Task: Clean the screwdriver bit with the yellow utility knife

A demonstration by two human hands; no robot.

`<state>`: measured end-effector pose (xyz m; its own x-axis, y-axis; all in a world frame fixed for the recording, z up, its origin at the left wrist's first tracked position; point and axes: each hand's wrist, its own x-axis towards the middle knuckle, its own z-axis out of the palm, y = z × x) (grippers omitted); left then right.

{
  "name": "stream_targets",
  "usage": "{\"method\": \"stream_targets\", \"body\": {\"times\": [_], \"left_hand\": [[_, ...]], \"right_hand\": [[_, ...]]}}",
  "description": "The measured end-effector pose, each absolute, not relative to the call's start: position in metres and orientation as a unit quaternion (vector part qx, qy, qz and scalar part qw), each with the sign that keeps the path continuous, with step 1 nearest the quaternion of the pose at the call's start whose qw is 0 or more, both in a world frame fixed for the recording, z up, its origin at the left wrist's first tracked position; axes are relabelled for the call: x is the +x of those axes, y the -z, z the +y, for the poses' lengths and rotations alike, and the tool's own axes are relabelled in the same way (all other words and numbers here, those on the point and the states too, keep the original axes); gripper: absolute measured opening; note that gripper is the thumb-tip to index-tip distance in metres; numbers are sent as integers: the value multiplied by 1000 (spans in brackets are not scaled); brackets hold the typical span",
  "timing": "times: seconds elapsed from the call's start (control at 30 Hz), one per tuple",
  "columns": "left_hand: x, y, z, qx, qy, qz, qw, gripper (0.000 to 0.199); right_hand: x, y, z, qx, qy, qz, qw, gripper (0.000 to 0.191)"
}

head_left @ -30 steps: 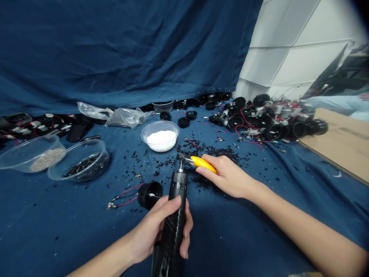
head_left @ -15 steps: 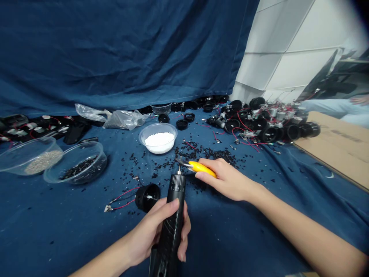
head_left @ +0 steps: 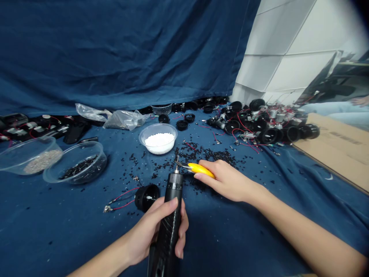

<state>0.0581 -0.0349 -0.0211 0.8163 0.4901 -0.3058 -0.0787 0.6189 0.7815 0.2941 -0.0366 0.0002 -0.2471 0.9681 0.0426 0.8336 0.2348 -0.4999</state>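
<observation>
While the left hand (head_left: 150, 227) clasped a black cylindrical electric screwdriver (head_left: 170, 227) before a clear plastic bowl of white granules (head_left: 158, 149), the right hand (head_left: 227, 179), fingers clamped on yellow-handled metal pliers (head_left: 200, 169), had slid these down the slim metal bit (head_left: 177, 169), apparently bearing nearer its base.

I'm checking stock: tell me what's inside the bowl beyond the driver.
In the bowl beyond the driver lies a heap of small white pieces. Anything buried in its middle is covered, so can't be seen.
</observation>
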Motion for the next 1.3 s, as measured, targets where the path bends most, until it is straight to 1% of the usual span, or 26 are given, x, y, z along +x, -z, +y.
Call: {"method": "stream_targets", "body": {"times": [0.23,0.33,0.6,0.8,0.93,1.07,1.3], "left_hand": [[59,20,-35,397,-165,248,868,34],[59,21,-35,402,-168,246,866,34],[60,22,-36,410,-169,248,861,35],[60,22,-38,410,-177,244,861,33],[60,21,-39,410,-176,240,862,34],[61,21,-38,400,-177,239,867,33],[61,23,-38,395,-178,234,870,32]], "right_hand": [[295,-1,-35,-597,-187,-758,185,37],[294,-3,-36,-580,-202,-768,181,36],[293,-1,-37,-594,-184,-762,181,37],[291,-5,-39,-582,-196,-769,178,36],[292,-5,-37,-600,-174,-759,183,36],[291,-4,-38,-590,-190,-765,176,36],[291,-5,-39,-592,-180,-766,175,36]]}}
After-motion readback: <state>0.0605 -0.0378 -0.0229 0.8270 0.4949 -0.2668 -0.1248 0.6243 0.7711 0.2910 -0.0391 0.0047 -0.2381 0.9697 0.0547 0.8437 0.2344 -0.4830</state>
